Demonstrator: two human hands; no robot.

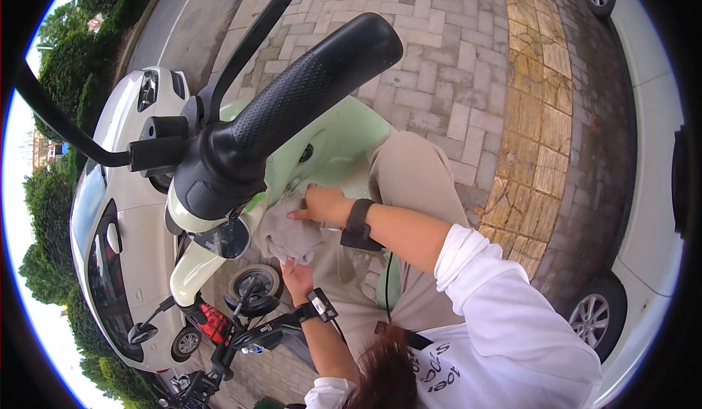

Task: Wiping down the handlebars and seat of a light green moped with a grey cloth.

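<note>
Pavement: grey brick paving (420, 32) beyond and right of my right fingers.
Cars: one white car (142, 255) well left of my fingers; another (654, 167) well right.
Scooter: pale green scooter (347, 134), panel just beyond my right fingertips.
Handlebar: black grip (314, 80) past my right fingers, angled up to the right.
Leg: beige trouser leg (420, 175) just right of my right fingers.
Cloth: grey cloth (287, 235), bunched, between both sets of fingers. Loose long axis runs roughly from right fingers down to left fingertips; upper end points at the green panel, lower end at my left hand. Contact with panel: can't tell.
Right hand: my right hand (323, 205) closed on the cloth's upper right, fingers curled, thumb laid across it.
Left hand: my left hand (297, 281) at the cloth's lower edge, fingertips touching; fingers partly hidden, can't tell if pinching.
Wrists: black band (358, 222) behind right fingers, dark strapped device (320, 305) behind left.
</note>
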